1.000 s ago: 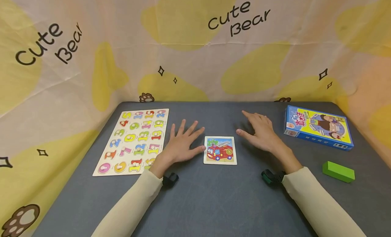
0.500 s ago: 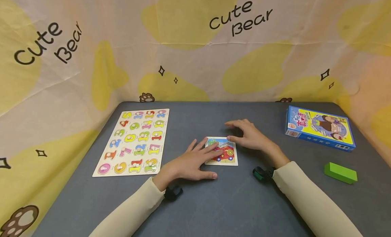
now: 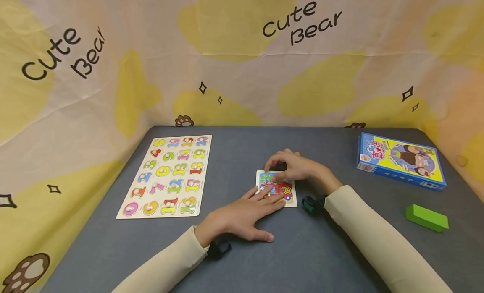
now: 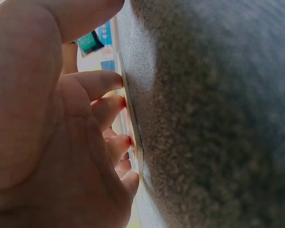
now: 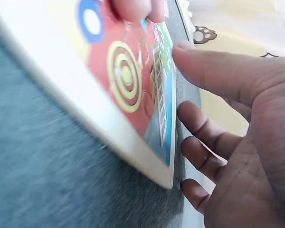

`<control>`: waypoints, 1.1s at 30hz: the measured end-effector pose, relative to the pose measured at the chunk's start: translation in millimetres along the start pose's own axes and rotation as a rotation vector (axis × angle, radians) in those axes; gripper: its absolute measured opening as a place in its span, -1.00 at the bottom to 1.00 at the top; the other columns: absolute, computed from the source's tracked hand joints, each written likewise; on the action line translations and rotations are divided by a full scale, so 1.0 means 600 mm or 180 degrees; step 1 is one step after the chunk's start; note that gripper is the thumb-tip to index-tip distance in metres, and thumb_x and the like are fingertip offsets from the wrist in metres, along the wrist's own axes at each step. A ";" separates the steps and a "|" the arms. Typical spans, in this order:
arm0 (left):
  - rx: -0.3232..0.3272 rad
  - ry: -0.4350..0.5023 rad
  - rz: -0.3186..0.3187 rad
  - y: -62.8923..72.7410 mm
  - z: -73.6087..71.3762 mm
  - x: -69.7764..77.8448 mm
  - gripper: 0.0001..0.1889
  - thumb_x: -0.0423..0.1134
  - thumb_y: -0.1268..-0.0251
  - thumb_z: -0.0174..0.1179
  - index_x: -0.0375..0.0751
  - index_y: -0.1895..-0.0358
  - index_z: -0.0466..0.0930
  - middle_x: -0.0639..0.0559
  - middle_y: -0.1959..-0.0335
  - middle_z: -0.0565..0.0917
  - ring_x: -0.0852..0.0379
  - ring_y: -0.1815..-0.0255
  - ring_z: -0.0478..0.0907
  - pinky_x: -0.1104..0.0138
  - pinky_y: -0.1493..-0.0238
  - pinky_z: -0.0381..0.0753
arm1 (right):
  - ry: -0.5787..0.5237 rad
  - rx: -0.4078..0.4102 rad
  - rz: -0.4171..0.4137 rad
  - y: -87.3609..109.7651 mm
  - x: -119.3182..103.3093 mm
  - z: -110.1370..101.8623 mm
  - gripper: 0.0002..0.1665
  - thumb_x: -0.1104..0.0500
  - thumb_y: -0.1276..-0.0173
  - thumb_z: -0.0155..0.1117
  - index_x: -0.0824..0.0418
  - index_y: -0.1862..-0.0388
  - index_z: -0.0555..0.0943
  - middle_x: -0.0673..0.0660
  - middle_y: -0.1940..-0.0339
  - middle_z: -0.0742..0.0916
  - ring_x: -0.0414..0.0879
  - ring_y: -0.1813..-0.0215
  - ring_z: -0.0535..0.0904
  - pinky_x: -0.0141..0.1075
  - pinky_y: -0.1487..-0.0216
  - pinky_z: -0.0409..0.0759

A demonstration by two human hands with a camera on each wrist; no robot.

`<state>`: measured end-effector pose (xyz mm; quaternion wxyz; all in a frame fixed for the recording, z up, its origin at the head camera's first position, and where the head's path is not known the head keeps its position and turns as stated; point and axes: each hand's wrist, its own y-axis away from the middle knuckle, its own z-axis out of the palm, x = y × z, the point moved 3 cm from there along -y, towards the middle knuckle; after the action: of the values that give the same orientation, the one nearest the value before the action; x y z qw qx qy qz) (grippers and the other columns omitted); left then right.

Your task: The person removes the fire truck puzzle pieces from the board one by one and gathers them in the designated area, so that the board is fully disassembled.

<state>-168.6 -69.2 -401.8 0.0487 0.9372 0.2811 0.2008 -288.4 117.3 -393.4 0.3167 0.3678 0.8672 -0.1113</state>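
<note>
A small square fire-truck jigsaw puzzle (image 3: 289,190) in a pale wooden frame lies flat on the grey table, partly covered by both hands. My left hand (image 3: 243,217) reaches across it from the front left, fingers spread and fairly straight, with the fingertips on the picture. Its thumb stays off the puzzle, to the front. In the left wrist view those fingertips meet the puzzle's thin edge (image 4: 133,123). My right hand (image 3: 298,165) bends over the far side. Its thumb hovers over the ladder area, and in the right wrist view its other fingers (image 5: 192,149) curve just beyond the frame.
A white number board (image 3: 208,167) with colourful numerals lies to the left. At the back right sits a blue and yellow box (image 3: 402,158), with a green block (image 3: 427,218) in front of it. A patterned cloth (image 3: 242,66) hangs behind the table.
My left hand has moved right and forward from beside the puzzle onto it. My right hand has come left to the puzzle's far edge, its fingers bending more. The puzzle stays nearly in place.
</note>
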 end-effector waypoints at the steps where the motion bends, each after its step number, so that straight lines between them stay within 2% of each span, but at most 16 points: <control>1: -0.0012 -0.0005 0.0008 0.000 0.002 0.000 -0.08 0.26 -0.38 0.18 0.08 -0.67 -0.03 0.23 -0.71 -0.07 -0.03 -0.74 -0.28 -0.11 -0.67 -0.27 | -0.0001 -0.0092 0.0018 -0.004 -0.001 0.002 -0.70 0.08 -0.27 0.50 -0.07 0.01 0.72 0.05 0.01 0.66 0.03 -0.08 0.37 0.12 -0.15 0.11; 4: -0.0036 -0.0051 0.0033 0.000 0.007 0.002 -0.05 0.30 -0.36 0.19 0.10 -0.68 -0.06 0.22 -0.71 -0.08 -0.04 -0.74 -0.27 -0.10 -0.67 -0.28 | 0.0038 -0.0299 0.0073 -0.013 -0.003 0.007 -0.73 0.06 -0.30 0.48 -0.11 0.03 0.71 0.03 0.02 0.63 0.02 -0.07 0.34 0.15 -0.17 0.08; 12: -0.0126 0.0021 0.0052 0.001 0.011 0.001 0.02 0.33 -0.28 0.24 0.20 -0.68 -0.13 0.24 -0.72 -0.13 0.02 -0.74 -0.33 -0.06 -0.68 -0.36 | 0.0340 -0.0598 0.0215 -0.029 -0.016 0.007 -0.74 0.08 -0.29 0.47 -0.17 0.07 0.67 0.01 0.07 0.60 -0.02 -0.02 0.31 0.02 -0.10 0.12; 20: -0.0081 -0.0045 0.0074 -0.003 0.012 -0.002 0.05 0.36 -0.24 0.26 0.20 -0.68 -0.12 0.24 -0.71 -0.11 -0.01 -0.74 -0.29 -0.09 -0.67 -0.33 | 0.0532 -0.0956 0.0321 -0.048 -0.032 -0.003 -0.74 0.14 -0.29 0.44 -0.12 0.10 0.61 0.05 0.13 0.58 0.00 0.00 0.31 0.10 -0.18 0.15; 26: -0.0063 -0.0025 0.0053 -0.003 0.008 -0.002 0.05 0.35 -0.23 0.28 0.20 -0.68 -0.10 0.23 -0.71 -0.09 -0.01 -0.74 -0.27 -0.10 -0.67 -0.33 | 0.0607 -0.1039 0.0336 -0.056 -0.043 -0.005 -0.72 0.15 -0.25 0.47 -0.10 0.13 0.60 0.05 0.15 0.58 0.01 0.01 0.32 0.13 -0.18 0.16; 33: -0.0050 -0.0011 0.0016 -0.002 0.005 -0.005 0.05 0.34 -0.21 0.30 0.20 -0.67 -0.07 0.24 -0.71 -0.07 0.00 -0.74 -0.27 -0.09 -0.67 -0.32 | 0.0713 -0.1007 0.0314 -0.059 -0.050 -0.006 -0.68 0.20 -0.22 0.49 -0.11 0.14 0.59 0.07 0.18 0.58 0.00 0.01 0.34 0.20 -0.22 0.19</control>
<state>-170.4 -69.9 -405.6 0.0560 0.9378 0.2771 0.2015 -299.1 77.0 -373.1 0.2771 0.3657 0.8846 0.0836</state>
